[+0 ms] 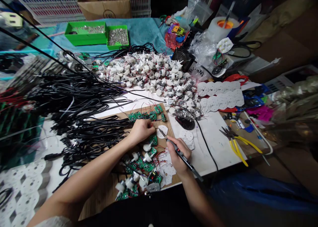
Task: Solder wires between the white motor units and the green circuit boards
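The black pen-shaped tool with a slim metal tip [185, 158] could slip off the small white scalloped board [162, 134] if the board slides on the brown cardboard sheet [170, 123]; being so close, the tip could also nick the left hand [142, 131]. The tool sits over the board, in the right hand [179, 151], whose grip is closed pencil-fashion. Its tip points away and leftward, its long axis slanting back to the near right. The left grip looks pinched, perhaps on something thin; I cannot tell.

Glossy green plastic bin [85, 38].
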`<state>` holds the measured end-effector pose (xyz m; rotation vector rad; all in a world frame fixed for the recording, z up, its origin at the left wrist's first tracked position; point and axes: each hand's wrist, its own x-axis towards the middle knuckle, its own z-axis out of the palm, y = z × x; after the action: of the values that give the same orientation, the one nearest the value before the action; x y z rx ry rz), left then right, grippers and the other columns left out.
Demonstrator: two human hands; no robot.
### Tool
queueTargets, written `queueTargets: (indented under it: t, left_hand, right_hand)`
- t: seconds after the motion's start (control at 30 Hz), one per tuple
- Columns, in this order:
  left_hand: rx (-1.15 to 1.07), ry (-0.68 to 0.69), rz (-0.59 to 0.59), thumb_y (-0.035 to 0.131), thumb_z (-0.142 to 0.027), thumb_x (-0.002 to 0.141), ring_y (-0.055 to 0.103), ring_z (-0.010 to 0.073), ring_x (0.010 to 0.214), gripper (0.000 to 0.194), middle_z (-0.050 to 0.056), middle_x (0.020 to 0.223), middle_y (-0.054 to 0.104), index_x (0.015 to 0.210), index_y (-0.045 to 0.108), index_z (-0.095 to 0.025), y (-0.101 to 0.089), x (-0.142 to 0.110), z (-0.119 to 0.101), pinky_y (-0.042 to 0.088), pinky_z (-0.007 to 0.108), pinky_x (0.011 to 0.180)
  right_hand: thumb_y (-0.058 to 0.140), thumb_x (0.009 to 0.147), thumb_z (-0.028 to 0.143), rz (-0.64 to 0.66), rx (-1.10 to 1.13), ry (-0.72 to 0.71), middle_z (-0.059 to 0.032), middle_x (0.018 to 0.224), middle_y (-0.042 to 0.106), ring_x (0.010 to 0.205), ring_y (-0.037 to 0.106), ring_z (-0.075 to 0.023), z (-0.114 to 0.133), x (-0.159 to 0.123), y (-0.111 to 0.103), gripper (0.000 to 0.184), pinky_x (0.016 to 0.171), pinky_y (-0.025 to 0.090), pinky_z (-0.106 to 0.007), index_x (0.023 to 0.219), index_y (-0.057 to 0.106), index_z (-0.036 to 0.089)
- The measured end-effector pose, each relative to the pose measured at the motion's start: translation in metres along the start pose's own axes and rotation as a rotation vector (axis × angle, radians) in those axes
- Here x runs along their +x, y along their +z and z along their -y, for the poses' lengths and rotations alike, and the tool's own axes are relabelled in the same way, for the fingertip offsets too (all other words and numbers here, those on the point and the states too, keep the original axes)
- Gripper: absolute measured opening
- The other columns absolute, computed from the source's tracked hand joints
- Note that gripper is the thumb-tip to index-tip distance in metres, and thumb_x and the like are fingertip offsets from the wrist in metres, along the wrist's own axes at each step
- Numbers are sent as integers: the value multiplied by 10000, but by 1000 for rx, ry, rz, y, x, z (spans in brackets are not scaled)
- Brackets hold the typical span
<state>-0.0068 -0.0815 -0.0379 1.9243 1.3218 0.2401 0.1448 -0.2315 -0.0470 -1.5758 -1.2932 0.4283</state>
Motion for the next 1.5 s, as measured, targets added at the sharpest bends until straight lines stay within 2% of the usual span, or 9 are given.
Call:
queueTargets:
  t: [0.17, 0.63, 0.73, 0.87, 0.97, 1.07, 1.17, 1.3, 1.5]
  left_hand:
    - [19, 3, -2, 622, -187, 744, 521, 118, 558, 117, -31, 536, 569, 638, 663, -157, 0, 0, -1, 347, 223, 575]
    - [63, 37, 24, 624, -157, 805, 548, 115, 581, 131, -17, 596, 601, 686, 679, -145, -1, -4, 1, 371, 222, 595]
    - [110, 140, -9, 626, -201, 877, 604, 141, 687, 151, 26, 733, 668, 786, 734, -147, -3, -10, 1, 432, 238, 670]
    - [91, 348, -141, 571, -254, 962, 645, 177, 889, 215, 79, 964, 685, 936, 769, -177, -6, -18, 5, 503, 269, 802]
    - [-6, 432, -125, 551, -211, 961, 662, 177, 953, 225, 75, 1019, 707, 1045, 760, -214, -7, -19, 8, 526, 280, 851]
    - [-141, 357, -39, 583, -268, 954, 688, 172, 930, 227, 57, 1002, 746, 1138, 706, -217, -8, -16, 7, 536, 277, 845]
    - [-206, 220, 24, 609, -353, 937, 689, 157, 798, 276, 19, 898, 762, 1162, 641, -197, -8, -8, 4, 522, 248, 745]
    - [4, 170, 38, 610, -326, 923, 667, 155, 705, 171, 17, 795, 759, 924, 703, -183, -10, 1, -3, 467, 239, 687]
    - [207, 190, 49, 626, -269, 900, 698, 184, 747, 156, 54, 829, 782, 906, 753, -177, -9, 4, -8, 436, 257, 708]
  right_hand:
    - [613, 976, 220, -8, -20, -36, -41, 817, 713, 700, 662, -161, -2, -2, 3, 182, 648, 537, -276, 1095, 748, 198]
    - [581, 981, 239, -70, 8, 0, -58, 867, 730, 773, 688, -180, -3, -1, -3, 208, 693, 563, -300, 1105, 740, 187]
    - [581, 982, 255, -88, 14, 2, -59, 860, 730, 759, 687, -180, -3, -1, -3, 208, 684, 566, -301, 1096, 742, 189]
    - [589, 979, 251, -102, 24, 29, -62, 887, 739, 800, 701, -189, -3, -3, -5, 208, 709, 575, -308, 1106, 743, 194]
    - [587, 983, 248, -110, 30, 43, -64, 909, 739, 808, 699, -187, -4, -5, -5, 214, 726, 576, -312, 1122, 742, 197]
    - [595, 980, 244, -139, 49, 40, -57, 908, 736, 791, 694, -178, -4, -5, -6, 205, 722, 572, -305, 1113, 745, 200]
    - [599, 974, 244, -156, 51, 53, -55, 910, 740, 800, 698, -183, -4, -6, -6, 200, 733, 574, -308, 1100, 748, 204]
    - [596, 976, 251, -168, 60, 66, -51, 901, 743, 787, 697, -180, -5, -6, -6, 203, 740, 576, -312, 1106, 745, 205]
    - [598, 981, 268, -147, 64, 65, -57, 886, 744, 790, 700, -183, -4, -4, -5, 192, 714, 574, -309, 1082, 744, 198]
